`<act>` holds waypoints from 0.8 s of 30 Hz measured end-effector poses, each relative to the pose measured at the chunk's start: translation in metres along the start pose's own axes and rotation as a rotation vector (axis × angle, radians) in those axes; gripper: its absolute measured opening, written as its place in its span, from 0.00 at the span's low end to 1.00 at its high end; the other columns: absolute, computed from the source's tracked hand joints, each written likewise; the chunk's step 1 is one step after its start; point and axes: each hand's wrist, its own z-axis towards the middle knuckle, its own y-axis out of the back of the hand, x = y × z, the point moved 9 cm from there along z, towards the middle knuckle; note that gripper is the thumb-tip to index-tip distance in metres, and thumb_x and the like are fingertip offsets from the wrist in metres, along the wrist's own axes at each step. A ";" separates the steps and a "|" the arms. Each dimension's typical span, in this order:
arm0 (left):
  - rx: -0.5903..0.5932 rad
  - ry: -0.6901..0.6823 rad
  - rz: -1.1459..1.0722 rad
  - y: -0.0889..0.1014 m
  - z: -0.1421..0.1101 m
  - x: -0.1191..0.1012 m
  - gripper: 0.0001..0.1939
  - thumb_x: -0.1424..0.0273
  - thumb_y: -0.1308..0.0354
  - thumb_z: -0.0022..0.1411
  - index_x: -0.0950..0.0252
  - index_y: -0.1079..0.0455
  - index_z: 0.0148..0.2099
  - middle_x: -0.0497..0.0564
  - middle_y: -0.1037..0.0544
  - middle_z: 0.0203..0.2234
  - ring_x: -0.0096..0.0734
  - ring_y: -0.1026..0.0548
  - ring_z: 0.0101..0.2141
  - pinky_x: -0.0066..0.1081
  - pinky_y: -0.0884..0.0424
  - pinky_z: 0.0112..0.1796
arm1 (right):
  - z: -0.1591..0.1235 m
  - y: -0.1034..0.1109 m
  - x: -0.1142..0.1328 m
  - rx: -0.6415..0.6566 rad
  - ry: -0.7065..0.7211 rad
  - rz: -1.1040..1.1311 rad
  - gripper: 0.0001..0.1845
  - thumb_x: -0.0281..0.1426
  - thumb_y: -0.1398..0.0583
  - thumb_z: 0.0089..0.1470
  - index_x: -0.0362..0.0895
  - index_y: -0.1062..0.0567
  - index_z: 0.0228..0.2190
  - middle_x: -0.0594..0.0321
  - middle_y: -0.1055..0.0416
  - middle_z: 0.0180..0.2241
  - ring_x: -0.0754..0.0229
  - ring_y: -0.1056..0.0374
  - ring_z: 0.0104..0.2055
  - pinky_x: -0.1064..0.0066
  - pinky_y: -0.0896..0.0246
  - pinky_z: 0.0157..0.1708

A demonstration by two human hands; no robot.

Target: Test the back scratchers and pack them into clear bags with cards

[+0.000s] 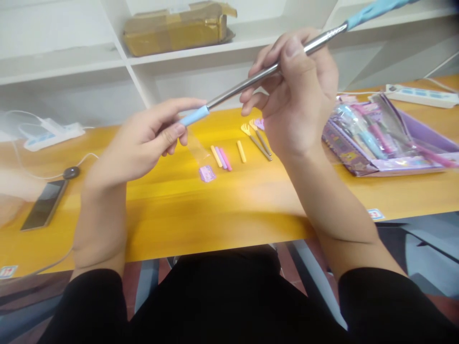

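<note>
A telescopic back scratcher with a metal rod slants up to the right above the table. My left hand pinches the light blue grip sleeve on its lower end. Higher up, my right hand is closed around the rod, thumb on top. A twisted blue part beyond it runs out of view. Below lie back scratchers with yellow and purple claw heads, yellow, purple and pink sleeves, a single yellow sleeve, and a clear bag with a purple label.
On the right stands an open purple display box of packaged items. Power strips lie at both sides. A phone and a cable with a black round piece are left. A taped carton sits on the white shelf.
</note>
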 end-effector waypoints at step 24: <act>-0.093 -0.155 0.109 0.004 -0.001 -0.019 0.22 0.63 0.38 0.80 0.47 0.20 0.71 0.46 0.11 0.43 0.35 0.15 0.40 0.36 0.19 0.51 | 0.007 -0.002 -0.020 -0.153 0.092 0.164 0.12 0.45 0.33 0.66 0.54 0.24 0.34 0.62 0.24 0.37 0.53 0.27 0.33 0.61 0.27 0.29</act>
